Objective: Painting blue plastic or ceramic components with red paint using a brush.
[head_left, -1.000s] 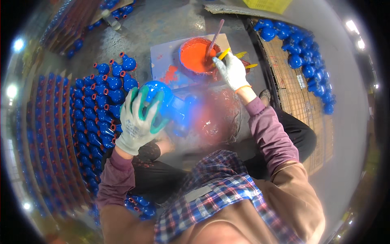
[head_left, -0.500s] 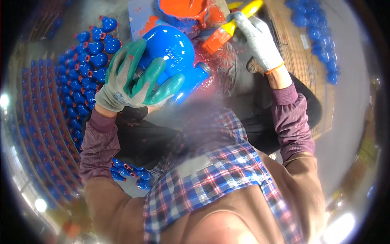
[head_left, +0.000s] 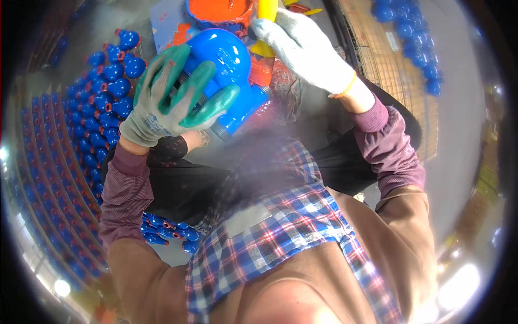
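In my left hand, gloved in grey and green, is a glossy blue rounded metal fitting with threaded pipe ends. My fingers wrap round its left side. My right hand, in a white glove, grips the yellow handle of a paintbrush. Orange-red paint covers the bristles, which point down at the fitting's right side beside a threaded end; whether they touch it I cannot tell. Just beyond the fitting stands an open tub of orange-red paint, its rim smeared.
Many blue fittings with red ends are massed at the left, with curved rows of more farther out. Others lie by my left leg. At the right, blue fittings sit beyond a tan slatted board. Paint spatters the surface ahead.
The brush has come left and nearer the fitting, its handle now more upright and its bristles beside the threaded end. My left hand still holds the fitting, slightly shifted left in view.
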